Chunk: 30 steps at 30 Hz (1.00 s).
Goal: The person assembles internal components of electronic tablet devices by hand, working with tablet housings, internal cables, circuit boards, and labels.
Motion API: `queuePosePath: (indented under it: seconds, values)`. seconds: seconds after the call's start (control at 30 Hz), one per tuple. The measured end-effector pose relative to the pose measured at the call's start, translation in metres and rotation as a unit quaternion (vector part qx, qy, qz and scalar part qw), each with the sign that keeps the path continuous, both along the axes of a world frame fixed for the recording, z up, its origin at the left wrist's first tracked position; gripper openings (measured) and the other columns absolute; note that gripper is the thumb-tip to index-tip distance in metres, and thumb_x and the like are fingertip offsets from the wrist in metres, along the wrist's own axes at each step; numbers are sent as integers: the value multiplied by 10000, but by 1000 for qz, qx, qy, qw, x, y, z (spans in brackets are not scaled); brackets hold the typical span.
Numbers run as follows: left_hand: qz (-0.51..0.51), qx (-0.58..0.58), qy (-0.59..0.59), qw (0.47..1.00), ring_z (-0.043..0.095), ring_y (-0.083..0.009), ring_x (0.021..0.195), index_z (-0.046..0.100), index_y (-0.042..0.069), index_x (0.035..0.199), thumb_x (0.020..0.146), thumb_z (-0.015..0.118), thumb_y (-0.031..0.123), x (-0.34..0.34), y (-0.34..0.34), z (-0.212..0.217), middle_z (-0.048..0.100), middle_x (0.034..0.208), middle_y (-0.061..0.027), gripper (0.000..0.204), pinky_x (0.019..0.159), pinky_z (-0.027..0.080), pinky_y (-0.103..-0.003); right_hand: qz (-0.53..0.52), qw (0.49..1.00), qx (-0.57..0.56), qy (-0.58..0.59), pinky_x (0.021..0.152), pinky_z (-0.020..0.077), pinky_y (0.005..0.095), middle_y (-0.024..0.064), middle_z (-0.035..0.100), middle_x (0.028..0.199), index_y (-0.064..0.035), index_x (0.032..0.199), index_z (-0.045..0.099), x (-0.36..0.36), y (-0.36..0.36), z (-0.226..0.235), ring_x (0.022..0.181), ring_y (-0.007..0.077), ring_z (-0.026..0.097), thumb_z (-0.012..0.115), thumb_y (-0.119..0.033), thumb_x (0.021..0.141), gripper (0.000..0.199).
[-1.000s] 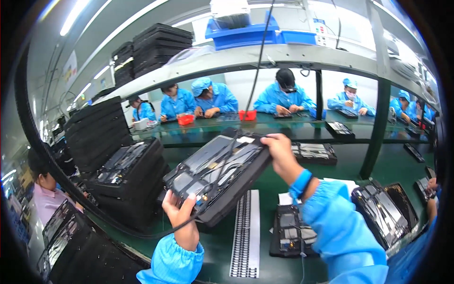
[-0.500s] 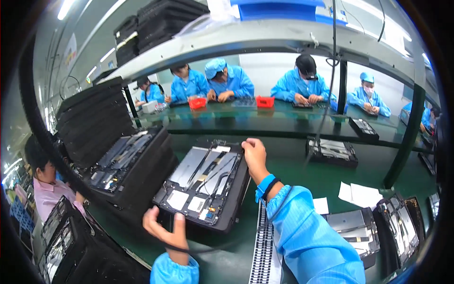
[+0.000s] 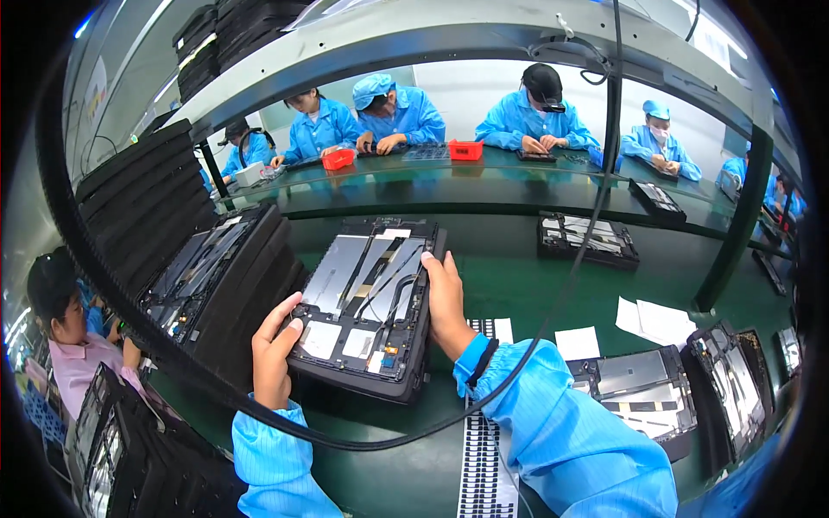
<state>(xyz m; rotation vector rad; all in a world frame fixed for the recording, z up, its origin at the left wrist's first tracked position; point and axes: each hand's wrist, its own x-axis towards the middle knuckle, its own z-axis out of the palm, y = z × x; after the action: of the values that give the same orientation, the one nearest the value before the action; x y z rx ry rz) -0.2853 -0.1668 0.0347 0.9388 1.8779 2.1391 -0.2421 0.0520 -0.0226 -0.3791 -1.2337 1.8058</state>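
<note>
Green counter [image 3: 535, 285] in an assembly hall, with a second counter beyond where people in blue coats sit at work; a black cable [image 3: 553, 285] hangs across the view.

Item: black tray [image 3: 367, 321] carrying an opened tablet, back cover off, with grey shield, ribbon cables and small boards showing. It is held between both hands just above the counter, at the middle of the view. Long axis runs from the person outward and slightly right, near end lower.

Left hand [image 3: 273, 354]: grip closed on the tray's near left corner, thumb lying on the top edge, fingers hidden underneath. Forearm rises from the lower edge in a blue sleeve.

Right hand [image 3: 447, 304]: grip closed on the tray's right long edge, about midway, fingers pointing away along it, thumb side hidden. Black wrist strap [image 3: 481, 363] at the cuff. Both hands are in contact; neither is nearer.

Adjacent: stack of black trays [image 3: 216, 276] just left of the held one, top tray loaded; white label strip [image 3: 484, 449] below the right forearm; more loaded trays [image 3: 643, 397] to the right.
</note>
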Motion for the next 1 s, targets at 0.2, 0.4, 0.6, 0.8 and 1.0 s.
queuePosePath:
  seconds: [0.2, 0.4, 0.6, 0.8, 1.0]
  values:
    - [-97, 108, -157, 977, 491, -206, 1040, 424, -37, 1205, 852, 452, 327, -13, -10, -19, 527, 1121, -138, 507, 943, 317, -301, 27, 998, -44, 30, 970, 255, 331, 221, 389, 1249, 101, 1227, 344, 3, -16, 9, 1168, 321, 364, 502, -376, 803, 658]
    - [-128, 83, -152, 976, 502, -183, 1013, 497, -16, 1135, 863, 468, 308, -28, -10, -29, 540, 1105, -98, 424, 914, 341, -286, 5, 997, 26, -68, 921, 291, 401, 278, 450, 1149, 104, 1073, 479, -3, 7, -5, 1092, 385, 400, 500, -402, 800, 575]
    - [323, 104, 147, 929, 452, -216, 1068, 543, -21, 1060, 845, 513, 215, 38, -20, -31, 516, 1114, -119, 321, 930, 309, -307, -22, 814, 412, -408, 721, 457, 413, 244, 601, 822, 33, 792, 623, 115, 71, 91, 792, 384, 583, 585, -332, 688, 382]
    - [-113, -141, 408, 895, 505, -308, 893, 565, -1, 909, 680, 594, 87, 146, 29, -6, 522, 964, -164, 247, 813, 396, -368, -111, 566, 427, -697, 789, 457, 400, 231, 589, 934, 29, 898, 608, 246, 162, 92, 892, 359, 565, 617, -183, 658, 320]
    - [-60, -237, 432, 868, 521, -320, 950, 574, -18, 937, 707, 586, 194, 112, 224, 7, 542, 981, -192, 313, 817, 419, -353, -104, 601, 355, -709, 810, 450, 395, 261, 573, 948, 52, 883, 608, 264, 225, 47, 921, 377, 551, 634, -198, 647, 345]
